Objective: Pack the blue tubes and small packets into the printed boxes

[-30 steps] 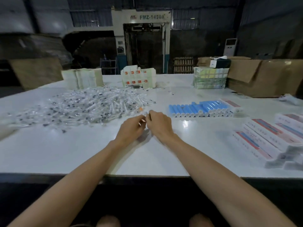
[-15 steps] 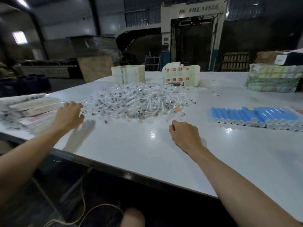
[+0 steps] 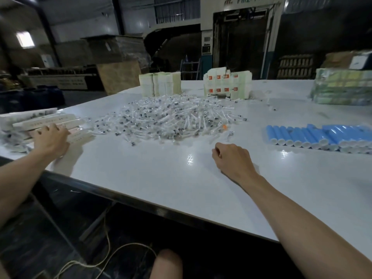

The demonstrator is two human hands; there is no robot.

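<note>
— Where's the left hand?
— Out at the left edge of the white table, palm down on the stack of printed boxes. The fingers are spread and laid loosely over the top ones. I can't see the thumb.
— And the right hand?
— Resting on the table near the middle, knuckles up, fingers curled under. There's a pale speck by the thumb, but I can't tell whether it's pinching anything.
— The blue tubes?
— Lying side by side in a row off to the right, white ends toward us, well apart from both hands.
— And the small packets?
— One big loose heap of clear wrappers between the boxes and the tubes, just beyond the right hand. Its left fringe reaches the boxes.
— Behind the heap?
— Two blocks of flat cartons on edge: a pale block and an orange-marked block. A wrapped greenish bundle sits at the far right.
</note>
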